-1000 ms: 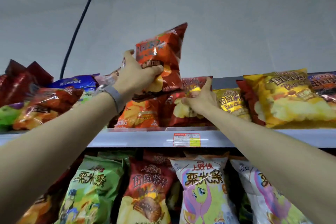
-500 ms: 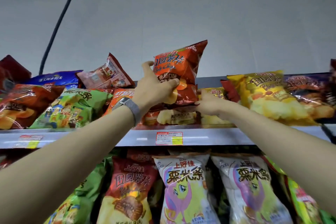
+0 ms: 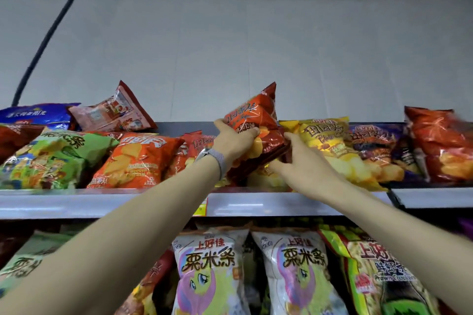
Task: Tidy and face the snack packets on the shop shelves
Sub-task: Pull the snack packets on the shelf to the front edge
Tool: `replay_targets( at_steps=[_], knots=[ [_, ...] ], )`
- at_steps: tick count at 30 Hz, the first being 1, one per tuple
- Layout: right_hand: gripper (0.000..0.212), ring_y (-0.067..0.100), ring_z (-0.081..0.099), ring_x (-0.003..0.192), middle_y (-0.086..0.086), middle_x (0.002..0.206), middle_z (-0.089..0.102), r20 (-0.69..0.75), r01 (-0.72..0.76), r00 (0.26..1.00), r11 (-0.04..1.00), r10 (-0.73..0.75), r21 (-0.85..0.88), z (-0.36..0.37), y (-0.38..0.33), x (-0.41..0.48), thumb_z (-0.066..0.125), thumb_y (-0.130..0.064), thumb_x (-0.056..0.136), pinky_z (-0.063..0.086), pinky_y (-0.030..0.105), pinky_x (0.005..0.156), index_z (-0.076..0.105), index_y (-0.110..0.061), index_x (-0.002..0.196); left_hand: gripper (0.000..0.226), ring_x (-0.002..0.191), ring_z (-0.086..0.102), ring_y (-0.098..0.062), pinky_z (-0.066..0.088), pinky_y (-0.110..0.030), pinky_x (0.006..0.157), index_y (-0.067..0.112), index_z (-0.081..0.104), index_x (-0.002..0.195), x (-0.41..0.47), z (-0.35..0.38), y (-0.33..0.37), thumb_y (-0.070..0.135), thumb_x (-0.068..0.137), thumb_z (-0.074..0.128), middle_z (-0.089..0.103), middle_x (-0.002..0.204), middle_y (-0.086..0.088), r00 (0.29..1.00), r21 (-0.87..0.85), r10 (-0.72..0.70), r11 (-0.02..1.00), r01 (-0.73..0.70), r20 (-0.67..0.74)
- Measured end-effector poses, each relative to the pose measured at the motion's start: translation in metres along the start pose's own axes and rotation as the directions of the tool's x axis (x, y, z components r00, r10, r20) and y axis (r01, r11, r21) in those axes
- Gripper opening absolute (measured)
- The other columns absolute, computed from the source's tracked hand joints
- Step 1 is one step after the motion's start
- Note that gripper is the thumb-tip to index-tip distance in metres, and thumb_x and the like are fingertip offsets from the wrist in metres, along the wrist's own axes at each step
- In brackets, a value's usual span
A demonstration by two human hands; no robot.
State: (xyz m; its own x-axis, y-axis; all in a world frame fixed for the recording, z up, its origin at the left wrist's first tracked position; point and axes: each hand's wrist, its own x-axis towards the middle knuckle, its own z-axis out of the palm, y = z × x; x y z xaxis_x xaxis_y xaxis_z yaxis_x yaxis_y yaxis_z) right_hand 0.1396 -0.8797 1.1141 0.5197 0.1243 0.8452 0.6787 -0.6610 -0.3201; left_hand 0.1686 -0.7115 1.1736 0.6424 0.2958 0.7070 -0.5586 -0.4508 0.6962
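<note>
Gripping red packet [image 3: 256, 120], left hand [image 3: 234, 143] hangs above shelf [image 3: 76, 203].

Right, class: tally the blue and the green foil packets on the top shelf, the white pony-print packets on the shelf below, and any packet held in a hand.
Blue foil packets: 1
Green foil packets: 1
White pony-print packets: 2
Red-orange crisp packet, gripped by the left hand: 1
Total: 5

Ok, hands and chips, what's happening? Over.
Left hand grips red packet, tilted over top shelf. Right hand open, at its lower edge. Yellow packet close beside.
</note>
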Motion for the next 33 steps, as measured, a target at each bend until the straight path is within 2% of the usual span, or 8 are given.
replay_targets(
  at_steps=[2,5,9,15,17,22,28,33],
  knots=[
    [0.072,0.021,0.057,0.108,-0.001,0.118,0.06,-0.009,0.02,1.0,0.999,-0.02,-0.05,0.001,0.004,-0.002,0.068,-0.04,0.089,0.039,0.031,0.083,0.037,-0.024,0.153,0.082,0.116,0.064,-0.034,0.054,-0.049,0.103,0.016,0.024,0.143,-0.001,0.002,-0.007,0.049,0.09,0.076,0.061,0.131,-0.013,1.0,0.015,0.004,1.0,-0.004,0.009],
    [0.073,0.028,0.056,0.125,0.006,0.136,0.06,0.04,0.009,0.999,0.994,-0.005,-0.108,0.006,0.005,-0.001,0.066,-0.038,0.089,0.045,0.034,0.091,0.038,-0.018,0.153,0.084,0.112,0.063,-0.032,0.055,-0.049,0.103,0.018,0.023,0.147,-0.005,0.004,-0.015,0.051,0.09,0.076,0.057,0.126,-0.009,0.999,0.029,0.01,1.0,-0.011,0.031],
    [0.081,0.031,0.05,0.132,0.01,0.147,0.052,0.017,-0.005,1.0,0.994,0.007,-0.113,0.01,0.001,0.001,0.066,-0.037,0.087,0.043,0.036,0.101,0.033,-0.015,0.158,0.085,0.115,0.064,-0.031,0.055,-0.046,0.102,0.022,0.023,0.145,-0.004,0.0,-0.017,0.055,0.088,0.076,0.06,0.129,-0.006,0.999,-0.011,0.037,0.999,-0.036,0.029],
    [0.074,0.034,0.055,0.127,0.011,0.14,0.058,-0.053,-0.031,0.998,0.988,0.023,-0.151,0.007,-0.008,0.008,0.069,-0.045,0.09,0.044,0.037,0.095,0.041,-0.019,0.153,0.104,0.119,0.065,-0.031,0.055,-0.053,0.103,0.038,0.019,0.133,0.0,-0.011,-0.018,0.07,0.054,0.079,0.06,0.132,-0.004,0.995,-0.117,0.035,0.993,-0.023,0.099],
    [0.073,0.035,0.057,0.123,0.012,0.137,0.061,-0.062,-0.038,0.998,0.986,0.028,-0.159,0.008,-0.01,0.008,0.072,-0.047,0.089,0.045,0.038,0.092,0.044,-0.018,0.15,0.105,0.12,0.064,-0.03,0.054,-0.053,0.105,0.038,0.018,0.138,-0.009,-0.017,-0.016,0.066,0.058,0.08,0.06,0.133,-0.003,0.99,-0.118,0.039,0.993,-0.023,0.137],
    [0.079,0.038,0.054,0.127,0.016,0.137,0.059,-0.134,-0.038,0.991,0.981,0.013,-0.189,0.013,-0.015,0.012,0.075,-0.053,0.085,0.047,0.047,0.103,0.046,-0.02,0.149,0.094,0.123,0.062,-0.025,0.05,-0.05,0.11,0.033,0.014,0.153,-0.015,-0.034,-0.015,0.042,0.087,0.08,0.06,0.137,-0.001,0.977,-0.097,0.088,0.993,-0.071,0.194],
    [0.08,0.041,0.055,0.125,0.019,0.134,0.061,-0.161,-0.041,0.987,0.968,0.001,-0.249,0.016,-0.025,0.013,0.071,-0.062,0.08,0.049,0.05,0.1,0.049,-0.021,0.145,0.091,0.126,0.061,-0.023,0.05,-0.046,0.11,0.028,0.017,0.158,-0.021,-0.061,-0.012,0.03,0.092,0.08,0.059,0.142,-0.003,0.971,-0.045,0.112,0.993,-0.105,0.21],
    [0.074,0.042,0.062,0.113,0.018,0.122,0.066,-0.171,-0.001,0.983,0.936,-0.064,-0.353,0.02,-0.035,0.011,0.067,-0.068,0.08,0.053,0.048,0.086,0.053,-0.022,0.136,0.095,0.13,0.057,-0.024,0.048,-0.042,0.111,0.025,0.014,0.162,-0.031,-0.078,-0.011,0.022,0.092,0.079,0.055,0.145,-0.004,0.963,-0.022,0.096,0.995,-0.094,0.25]
  ],
)
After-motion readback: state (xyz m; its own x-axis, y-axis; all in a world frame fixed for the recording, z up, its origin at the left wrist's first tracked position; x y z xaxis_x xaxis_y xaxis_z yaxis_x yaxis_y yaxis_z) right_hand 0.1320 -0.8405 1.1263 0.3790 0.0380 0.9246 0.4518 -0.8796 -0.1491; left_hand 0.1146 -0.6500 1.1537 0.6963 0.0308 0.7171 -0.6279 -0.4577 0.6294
